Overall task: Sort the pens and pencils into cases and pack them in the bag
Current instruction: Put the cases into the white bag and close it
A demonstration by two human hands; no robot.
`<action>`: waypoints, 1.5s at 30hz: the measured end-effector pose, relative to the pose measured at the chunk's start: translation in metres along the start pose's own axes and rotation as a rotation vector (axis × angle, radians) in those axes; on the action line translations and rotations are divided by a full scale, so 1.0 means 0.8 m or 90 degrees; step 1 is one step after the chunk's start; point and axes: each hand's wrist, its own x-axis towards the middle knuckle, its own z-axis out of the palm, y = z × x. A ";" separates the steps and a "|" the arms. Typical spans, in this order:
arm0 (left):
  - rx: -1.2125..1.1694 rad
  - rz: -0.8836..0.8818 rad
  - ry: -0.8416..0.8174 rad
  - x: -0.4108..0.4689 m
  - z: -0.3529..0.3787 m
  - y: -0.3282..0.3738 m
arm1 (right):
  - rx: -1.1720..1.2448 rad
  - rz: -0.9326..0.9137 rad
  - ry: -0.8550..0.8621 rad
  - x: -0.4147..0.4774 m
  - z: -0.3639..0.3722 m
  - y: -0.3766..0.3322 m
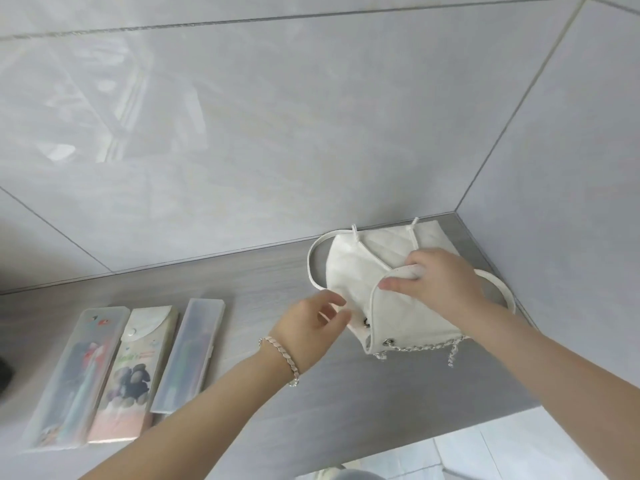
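A small white quilted bag [353,268] with a silver chain strap lies in the back right corner of the grey table [381,386]. My right hand [436,278] pinches the edge of the bag's flap and holds it lifted. My left hand [311,323] hovers at the bag's left side, fingers apart, holding nothing. Three closed pencil cases lie side by side at the left: a clear case [72,379] with pens showing through, a printed case [138,372] with a snap flap, and a frosted case [188,355].
Glossy tiled walls [277,133] rise right behind the table and along its right side. The table's front edge runs diagonally at the lower right, with tiled floor [485,452] below. A dark object [4,375] shows at the far left edge.
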 end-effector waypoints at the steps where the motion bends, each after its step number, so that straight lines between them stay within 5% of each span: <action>1: -0.049 0.012 0.039 -0.002 -0.006 0.003 | 0.022 0.006 -0.025 -0.001 -0.002 -0.020; 6: -0.067 0.007 0.191 -0.021 -0.038 -0.020 | 0.034 -0.029 -0.135 -0.008 0.016 -0.107; 12: -0.003 -0.100 0.198 -0.038 -0.063 -0.082 | 0.097 -0.054 -0.181 0.002 0.084 -0.162; 20: 0.019 -0.235 0.099 -0.022 -0.072 -0.118 | 0.176 -0.067 -0.118 -0.008 0.126 -0.163; 26: -0.049 -0.296 0.033 0.007 -0.088 -0.132 | 0.081 -0.189 0.138 -0.050 0.151 -0.139; 45: 0.054 -0.323 -0.069 0.010 -0.050 -0.158 | 0.046 -0.191 0.171 -0.074 0.220 -0.112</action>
